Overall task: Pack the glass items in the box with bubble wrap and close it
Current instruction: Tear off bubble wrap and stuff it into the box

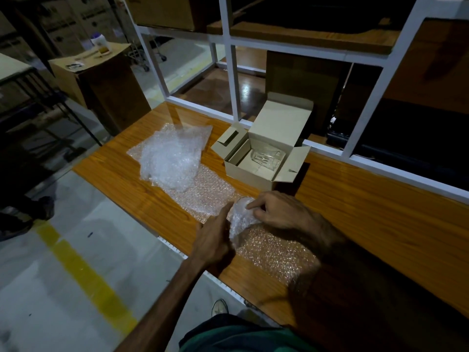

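Wrapped bundle (pixel 242 217) sits between left hand (pixel 213 240) and right hand (pixel 281 212).

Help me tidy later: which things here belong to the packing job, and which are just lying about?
Job: wrapped bundle under both hands; bubble wrap sheet; crumpled bubble wrap; open box; glass inside.
Lying about: bottle on the far carton.
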`<state>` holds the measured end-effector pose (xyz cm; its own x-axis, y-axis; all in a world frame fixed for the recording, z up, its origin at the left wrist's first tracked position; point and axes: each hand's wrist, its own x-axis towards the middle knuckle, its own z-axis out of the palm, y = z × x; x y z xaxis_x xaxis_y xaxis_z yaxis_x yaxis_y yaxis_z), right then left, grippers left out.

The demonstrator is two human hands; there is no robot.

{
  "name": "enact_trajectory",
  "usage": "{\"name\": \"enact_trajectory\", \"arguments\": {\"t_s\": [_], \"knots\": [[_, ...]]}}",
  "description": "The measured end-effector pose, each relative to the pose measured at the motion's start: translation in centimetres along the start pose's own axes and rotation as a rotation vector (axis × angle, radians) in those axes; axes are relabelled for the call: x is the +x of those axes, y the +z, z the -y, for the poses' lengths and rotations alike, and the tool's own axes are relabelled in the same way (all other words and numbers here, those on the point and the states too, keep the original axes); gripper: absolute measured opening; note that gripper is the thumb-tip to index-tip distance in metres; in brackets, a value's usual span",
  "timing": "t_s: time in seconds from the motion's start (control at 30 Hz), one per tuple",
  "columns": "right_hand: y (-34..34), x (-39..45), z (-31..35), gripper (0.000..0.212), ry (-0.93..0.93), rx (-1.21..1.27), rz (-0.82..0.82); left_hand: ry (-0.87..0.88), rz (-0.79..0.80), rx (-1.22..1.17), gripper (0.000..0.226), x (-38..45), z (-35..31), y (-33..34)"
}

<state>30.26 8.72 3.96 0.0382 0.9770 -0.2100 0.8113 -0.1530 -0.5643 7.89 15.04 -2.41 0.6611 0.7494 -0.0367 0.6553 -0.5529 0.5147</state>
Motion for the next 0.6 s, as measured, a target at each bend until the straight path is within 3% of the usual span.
{"name": "enact_trajectory", "arguments": {"t_s": [0.07,0.13,0.23,0.27,0.37,0.5,0.6], "knots": [[-0.1,0.0,0.3,0.027,0.017,0.055,0.007,-0.042,0.001,0.016,0.104,-0.2,0.0,0.1],[-0.4,0.2,0.4,0.027,0.006,0.074,0.026,-0.124,0.008,-0.014,0.09,0.0,0.2,0.2],[-0.7,0.7,0.4,0.027,-0.019,0.078,0.056,-0.171,-0.027,0.013,0.023,0.3,0.6,0.4],[-0.7,0.8,0.3,0.026,-0.023,0.081,0.055,-0.18,-0.017,-0.02,0.015,0.4,0.4,0.3],[-0.5,1.2,0.1,0.025,-0.028,0.1,0.052,-0.162,-0.024,-0.154,0.031,-0.1,-0.4,0.2],[-0.5,1.2,0.1,0.024,-0.039,0.106,0.057,0.122,-0.303,-0.198,0.058,-1.1,0.0,0.3],[-0.6,1.2,0.1,0.024,-0.048,0.105,0.059,0.235,-0.295,-0.147,0.051,-0.5,0.4,-0.1]]}}
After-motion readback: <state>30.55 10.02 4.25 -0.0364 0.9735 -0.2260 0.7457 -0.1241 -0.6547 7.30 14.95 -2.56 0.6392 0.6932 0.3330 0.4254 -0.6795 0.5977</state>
